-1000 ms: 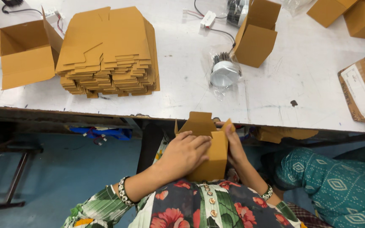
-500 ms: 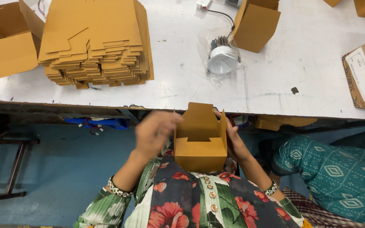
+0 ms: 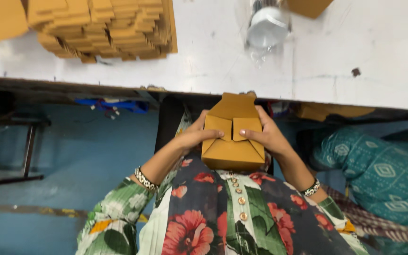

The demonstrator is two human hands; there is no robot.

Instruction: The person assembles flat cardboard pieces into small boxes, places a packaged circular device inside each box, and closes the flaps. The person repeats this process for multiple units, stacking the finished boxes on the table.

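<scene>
— How many boxes and hands? 
— One small brown box [image 3: 232, 139], two hands, left [image 3: 195, 137] and right [image 3: 266, 137]

— And on the table [image 3: 336, 56]? 
— One stack of flat cardboard blanks [image 3: 105, 26], one round silver lamp [image 3: 267, 26]

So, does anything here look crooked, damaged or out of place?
Nothing much. The small cardboard box sits squarely between the left hand and right hand, thumbs pressing its two side flaps flat. Only the stack of flat cardboard blanks is slightly uneven at its edges.

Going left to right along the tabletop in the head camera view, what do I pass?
Stack of flat cardboard blanks → silver round lamp fitting → small dark spot on the white table.
</scene>
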